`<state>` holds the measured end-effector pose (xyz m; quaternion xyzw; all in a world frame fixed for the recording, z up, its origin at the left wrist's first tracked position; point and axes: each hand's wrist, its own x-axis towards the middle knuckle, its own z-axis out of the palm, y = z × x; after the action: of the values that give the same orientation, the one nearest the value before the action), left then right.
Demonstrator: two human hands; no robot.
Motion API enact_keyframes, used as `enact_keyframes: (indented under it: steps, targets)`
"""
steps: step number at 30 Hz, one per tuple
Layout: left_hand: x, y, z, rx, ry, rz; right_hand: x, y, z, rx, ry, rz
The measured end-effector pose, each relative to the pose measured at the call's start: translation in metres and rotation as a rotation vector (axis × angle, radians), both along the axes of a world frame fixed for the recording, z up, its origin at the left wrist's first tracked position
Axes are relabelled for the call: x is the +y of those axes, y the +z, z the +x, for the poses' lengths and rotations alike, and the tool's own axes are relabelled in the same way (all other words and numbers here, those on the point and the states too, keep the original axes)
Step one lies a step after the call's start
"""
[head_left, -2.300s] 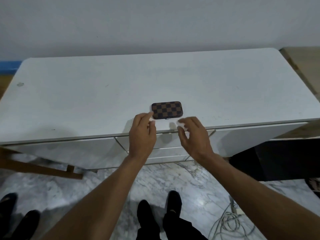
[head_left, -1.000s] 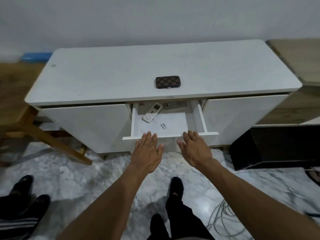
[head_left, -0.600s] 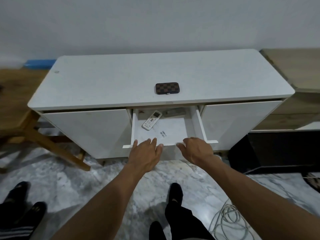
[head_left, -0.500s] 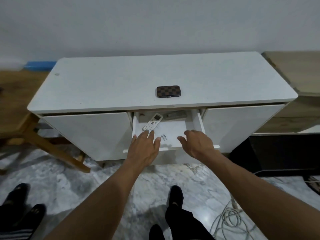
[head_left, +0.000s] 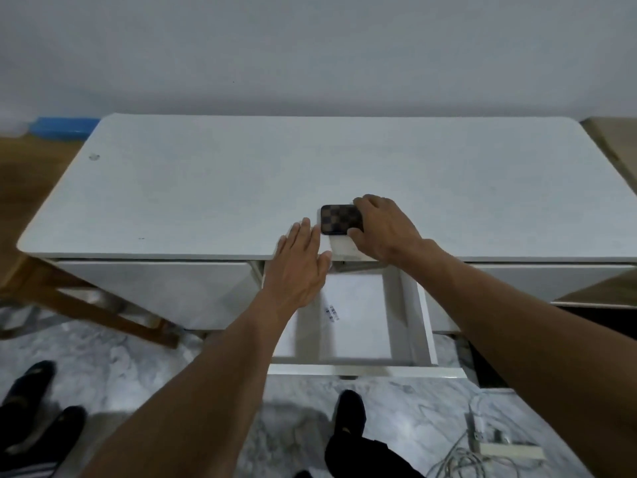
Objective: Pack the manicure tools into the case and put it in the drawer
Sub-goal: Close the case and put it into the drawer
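The closed manicure case (head_left: 339, 219), brown with a checker pattern, lies on the white cabinet top (head_left: 213, 188) near its front edge. My right hand (head_left: 382, 227) wraps the case's right end, fingers behind it and thumb in front. Flat and open, my left hand (head_left: 296, 267) hovers just left of the case over the cabinet's front edge. Below them the middle drawer (head_left: 410, 312) stands pulled out, its white floor bearing a small printed label (head_left: 332, 312). My left hand hides the drawer's back left corner.
A wooden bench leg (head_left: 113, 315) slants down at the left of the cabinet. Black shoes (head_left: 31, 426) stand at the lower left on the marble floor. A white cable and power strip (head_left: 496, 450) lie at the lower right. A wooden surface (head_left: 617, 139) adjoins the cabinet on the right.
Both hands left the drawer's front and rose to the cabinet top. My right hand has closed around the case. The view has moved closer.
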<state>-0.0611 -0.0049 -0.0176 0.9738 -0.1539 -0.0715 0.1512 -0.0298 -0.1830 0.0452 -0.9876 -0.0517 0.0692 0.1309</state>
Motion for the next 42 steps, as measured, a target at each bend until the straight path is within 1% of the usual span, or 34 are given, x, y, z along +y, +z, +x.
enact_keyframes:
  steps: [3,6,8,13,20,23,27,34,37,42]
  targets:
    - [-0.004,-0.013,0.002,-0.076,0.003,0.084,-0.005,-0.008,0.015,0.071,0.111,-0.031]
    - [-0.004,-0.021,0.003,-0.119,0.018,0.089,-0.008,-0.015,0.022,0.112,0.172,-0.014]
    - [-0.005,-0.022,0.003,-0.124,0.020,0.093,-0.009,-0.016,0.025,0.117,0.157,-0.003]
    - [-0.003,-0.020,0.002,-0.102,0.006,0.105,-0.010,-0.009,0.014,0.165,0.051,-0.053]
    - [0.002,-0.011,-0.009,-0.035,-0.035,0.106,-0.009,-0.006,-0.056,0.151,-0.031,-0.055]
    - [0.005,-0.011,-0.019,-0.032,-0.047,0.087,-0.004,-0.010,-0.083,0.139,-0.022,-0.079]
    - [0.008,-0.010,-0.021,-0.019,-0.067,0.079,0.001,-0.024,-0.105,0.176,-0.014,-0.076]
    - [0.007,-0.023,-0.022,-0.122,-0.034,0.055,0.005,-0.068,-0.096,0.279,0.017,-0.109]
    - [0.005,-0.036,-0.023,-0.199,-0.018,0.040,0.005,-0.088,-0.083,0.317,0.012,-0.105]
    - [0.001,-0.050,-0.022,-0.297,0.012,-0.027,0.005,-0.127,-0.061,0.370,0.029,-0.123]
